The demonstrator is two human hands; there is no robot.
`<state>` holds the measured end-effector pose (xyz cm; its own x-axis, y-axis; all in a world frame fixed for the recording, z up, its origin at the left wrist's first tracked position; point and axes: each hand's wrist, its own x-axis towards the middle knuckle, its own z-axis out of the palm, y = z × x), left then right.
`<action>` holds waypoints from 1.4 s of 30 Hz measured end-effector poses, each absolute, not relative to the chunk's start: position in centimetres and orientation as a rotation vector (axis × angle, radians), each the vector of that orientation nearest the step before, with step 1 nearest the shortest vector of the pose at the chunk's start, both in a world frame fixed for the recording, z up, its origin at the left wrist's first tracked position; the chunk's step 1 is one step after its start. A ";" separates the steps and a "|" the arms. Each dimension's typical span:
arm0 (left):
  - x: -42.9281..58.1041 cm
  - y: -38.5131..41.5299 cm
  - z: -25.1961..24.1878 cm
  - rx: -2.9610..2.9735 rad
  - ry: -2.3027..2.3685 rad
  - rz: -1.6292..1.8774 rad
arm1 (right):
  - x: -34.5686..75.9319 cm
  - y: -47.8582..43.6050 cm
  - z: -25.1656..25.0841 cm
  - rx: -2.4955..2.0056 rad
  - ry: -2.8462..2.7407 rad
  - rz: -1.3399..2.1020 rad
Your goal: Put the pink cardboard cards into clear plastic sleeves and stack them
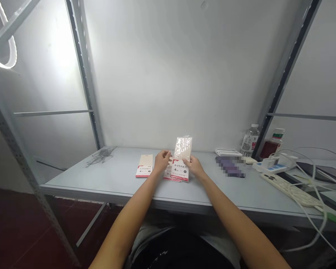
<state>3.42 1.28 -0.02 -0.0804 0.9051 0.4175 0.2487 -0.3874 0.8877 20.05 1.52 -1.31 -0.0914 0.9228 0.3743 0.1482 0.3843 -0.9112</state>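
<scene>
The left hand (162, 160) and right hand (195, 166), fingers partly curled, hold a wrapped pack (183, 148) upright between their fingertips, just above a booklet stack (179, 171). A single booklet (144, 166) lies left of the stack; a blurred object (230, 166), bottle (250, 141) and power strip (289, 190) lie right of it.

1. Left packet (144, 166) on the table: cream card, red corner mark. Chinese heading, apparently 考试专用 ("for exam use"), last characters unsure. Large "4" below it.
2. Front packet (179, 170): same red mark, same heading, same "4". Smaller print beneath is too small to read.
3. Back packet (168, 174), partly hidden: "4" legible, rest covered.
4. Water bottle (249, 142): red patch on label, wording too small to read.
</scene>
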 end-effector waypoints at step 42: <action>2.7 1.4 -0.1 1.888 1.514 1.763 | 19.9 1.7 -1.2 -0.871 -1.321 1.088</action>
<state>2.73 1.38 -0.11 -0.1983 0.7205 0.6645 0.5477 -0.4808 0.6847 19.87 1.65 -1.24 -0.0658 0.9513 0.3011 -0.1134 0.2926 -0.9495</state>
